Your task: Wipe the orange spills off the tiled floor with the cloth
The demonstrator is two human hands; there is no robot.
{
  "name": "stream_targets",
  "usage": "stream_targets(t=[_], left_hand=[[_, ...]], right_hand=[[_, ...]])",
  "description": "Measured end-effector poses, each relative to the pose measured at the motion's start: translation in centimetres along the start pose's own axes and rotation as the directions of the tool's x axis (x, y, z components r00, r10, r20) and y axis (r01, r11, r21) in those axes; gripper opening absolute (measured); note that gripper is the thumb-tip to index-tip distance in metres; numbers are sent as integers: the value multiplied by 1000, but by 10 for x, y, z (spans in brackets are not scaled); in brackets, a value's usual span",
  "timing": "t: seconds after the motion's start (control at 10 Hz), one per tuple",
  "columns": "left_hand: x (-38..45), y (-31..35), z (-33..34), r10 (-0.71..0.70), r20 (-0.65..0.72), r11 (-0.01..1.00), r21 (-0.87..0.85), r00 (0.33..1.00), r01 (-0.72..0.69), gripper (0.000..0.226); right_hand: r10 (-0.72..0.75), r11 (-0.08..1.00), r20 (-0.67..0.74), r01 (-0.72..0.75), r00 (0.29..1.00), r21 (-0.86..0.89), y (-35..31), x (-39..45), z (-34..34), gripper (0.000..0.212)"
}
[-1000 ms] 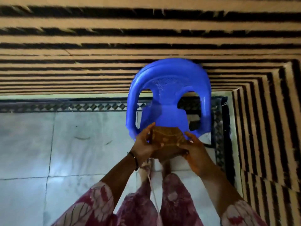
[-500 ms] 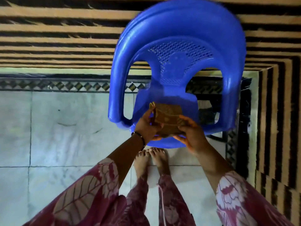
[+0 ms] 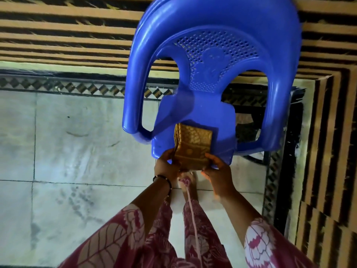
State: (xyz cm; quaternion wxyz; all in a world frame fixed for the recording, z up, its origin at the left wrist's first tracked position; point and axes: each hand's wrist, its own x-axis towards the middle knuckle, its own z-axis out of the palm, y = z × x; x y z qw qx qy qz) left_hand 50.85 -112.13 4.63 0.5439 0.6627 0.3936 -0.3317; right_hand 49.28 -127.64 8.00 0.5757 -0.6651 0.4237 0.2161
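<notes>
- A folded golden-brown cloth (image 3: 191,146) is seen lying on the front part of a blue plastic chair's seat (image 3: 222,132), its near edge overhanging the seat's front lip.
- The cloth's near left corner is held by the left hand (image 3: 167,165), fingers curled around the stacked folds; the near right corner is pinched by the right hand (image 3: 217,172), thumb on top.
- The chair (image 3: 212,55) is set close to a corner — its back is turned to a wall of tan and black stripes (image 3: 67,31), and a second striped wall (image 3: 328,151) runs down the right side.
- A dark patterned border (image 3: 87,88) is laid along the foot of both walls.
- Open pale tiled floor (image 3: 77,151) is shown to the chair's left, marked with faint dark smudges; no orange patch can be made out there.
- Bare feet (image 3: 188,178) are placed just before the seat's front edge — partly hidden by the hands.
</notes>
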Motion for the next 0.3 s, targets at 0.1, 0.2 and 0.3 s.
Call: stream_targets(t=[0.1, 0.2, 0.3], left_hand=[[-2, -6, -5, -68, 23, 996, -58, 997, 69, 50], [-45, 32, -14, -231, 112, 934, -253, 967, 252, 34], [-82, 52, -20, -114, -108, 945, -320, 988, 73, 25]], right_hand=[[-24, 994, 13, 25, 1000, -102, 2, -5, -4, 36], [1, 982, -17, -5, 1000, -188, -8, -13, -13, 29], [-23, 986, -35, 17, 999, -164, -32, -43, -20, 30]])
